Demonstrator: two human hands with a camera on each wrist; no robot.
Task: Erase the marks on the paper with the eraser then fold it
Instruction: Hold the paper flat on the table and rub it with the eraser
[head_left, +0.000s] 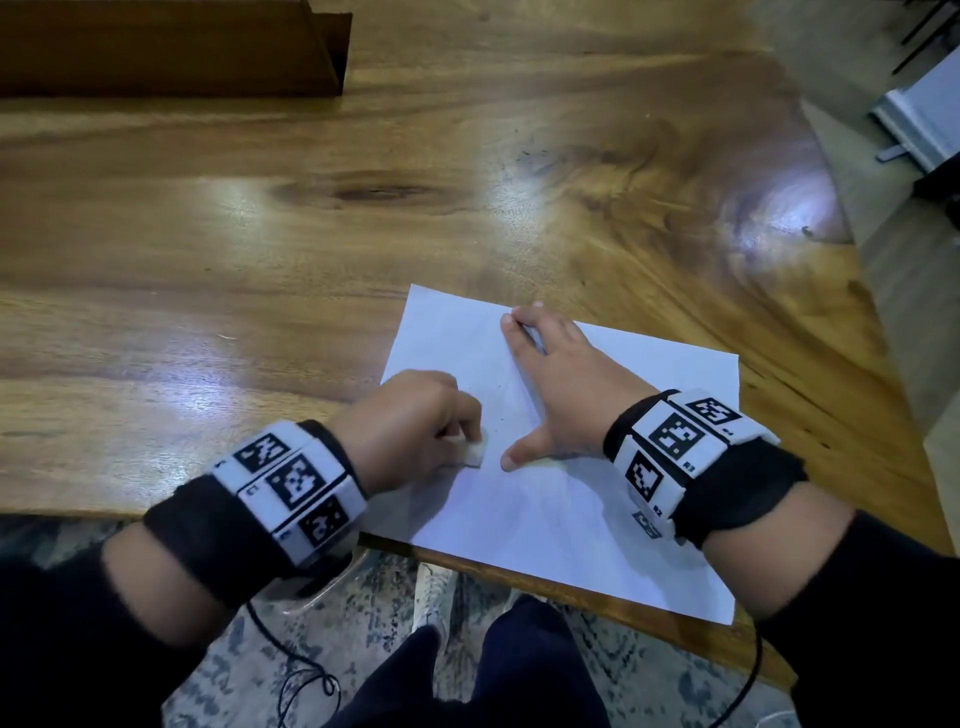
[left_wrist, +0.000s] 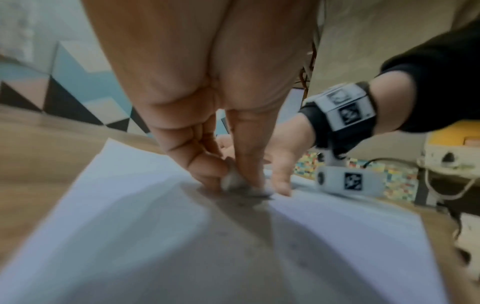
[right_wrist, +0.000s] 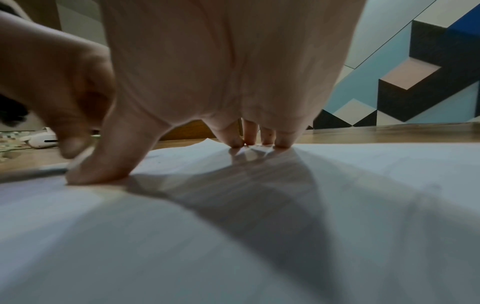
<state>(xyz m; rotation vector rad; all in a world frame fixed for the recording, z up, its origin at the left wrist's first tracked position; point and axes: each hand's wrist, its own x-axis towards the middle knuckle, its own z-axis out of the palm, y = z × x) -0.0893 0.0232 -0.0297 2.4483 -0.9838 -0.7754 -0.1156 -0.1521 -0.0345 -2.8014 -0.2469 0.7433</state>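
A white sheet of paper (head_left: 613, 457) lies at the near right corner of the wooden table (head_left: 260, 270), its near edge hanging slightly over the table edge. My left hand (head_left: 415, 426) pinches a small white eraser (head_left: 475, 453) and presses it onto the paper's left part; the eraser (left_wrist: 233, 182) shows between thumb and finger in the left wrist view. My right hand (head_left: 550, 374) lies flat on the paper (right_wrist: 259, 205), fingers straight and thumb spread, its fingertips (right_wrist: 235, 143) pressing the sheet. Faint grey marks (head_left: 498, 400) lie between the two hands.
A dark wooden block (head_left: 171, 47) stands at the table's far left. The table's right edge (head_left: 883, 332) runs diagonally close to the paper. Below the near edge are a patterned rug (head_left: 311, 623), black cables (head_left: 291, 670) and the person's legs (head_left: 467, 670).
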